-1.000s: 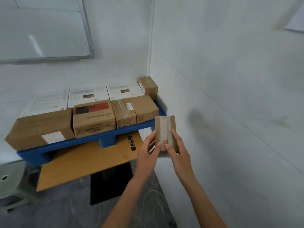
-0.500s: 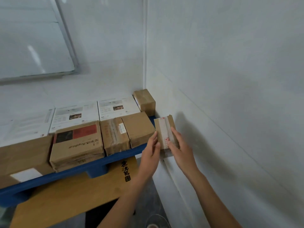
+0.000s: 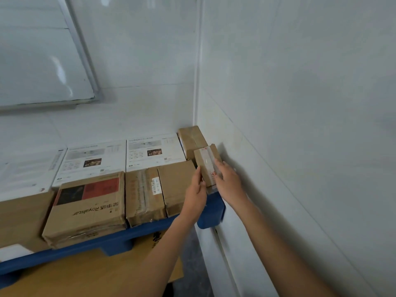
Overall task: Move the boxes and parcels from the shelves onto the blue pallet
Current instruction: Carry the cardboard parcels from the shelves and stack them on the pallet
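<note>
A small brown taped box (image 3: 206, 162) sits at the right end of the blue pallet (image 3: 211, 213), close to the side wall. My left hand (image 3: 196, 195) holds its left side and my right hand (image 3: 228, 182) holds its right side, fingers on the tape. Just behind it stands another small brown box (image 3: 190, 139) in the corner. Left of it, brown cartons (image 3: 175, 185) (image 3: 143, 196) (image 3: 90, 206) line the pallet's front, with white flat boxes (image 3: 154, 153) behind them.
A white wall (image 3: 300, 146) runs close along the right. A whiteboard (image 3: 38, 61) hangs on the back wall. A yellowish board (image 3: 75, 275) lies under the pallet, with grey floor (image 3: 190, 254) beside it.
Both hands have carried the small taped box forward and up, from in front of the pallet's corner onto its right end beside the wall. The view has moved closer.
</note>
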